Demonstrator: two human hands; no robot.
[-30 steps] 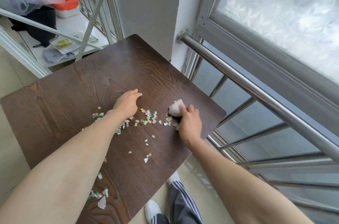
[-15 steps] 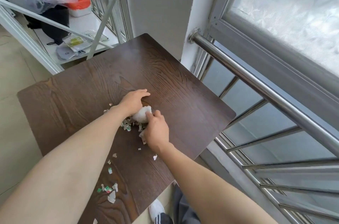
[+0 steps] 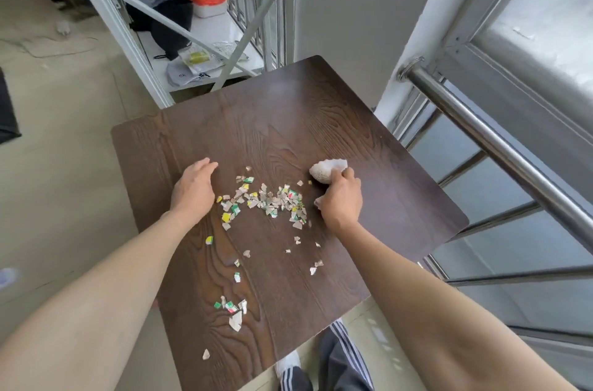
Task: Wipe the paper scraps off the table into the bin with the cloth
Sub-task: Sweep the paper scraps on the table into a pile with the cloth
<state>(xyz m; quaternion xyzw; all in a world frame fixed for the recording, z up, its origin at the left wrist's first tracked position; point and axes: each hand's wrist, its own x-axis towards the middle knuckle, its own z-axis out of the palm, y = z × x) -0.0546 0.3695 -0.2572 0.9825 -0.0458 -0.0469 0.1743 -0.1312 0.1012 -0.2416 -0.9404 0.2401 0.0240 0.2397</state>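
Most of the cloth (image 3: 327, 170) is buried under the right hand (image 3: 341, 198), so only a bunched end pokes out past the fingers (image 3: 348, 173). The paper scraps (image 3: 269, 200) are too tiny to read any print on, just colour flecks. Both forearms get chopped off by the bottom edge. Stuff on the shelf (image 3: 205, 38) behind the worktop (image 3: 288, 121) is a blur of bags.

Both forearms bare to the frame edge, no sleeves, watch or rings showing. Left hand (image 3: 192, 188) and right hand (image 3: 341, 198) ungloved. Trousers (image 3: 343, 361) dark grey with white side stripes. White shoe (image 3: 288, 361) below, partly hidden by the desk edge.
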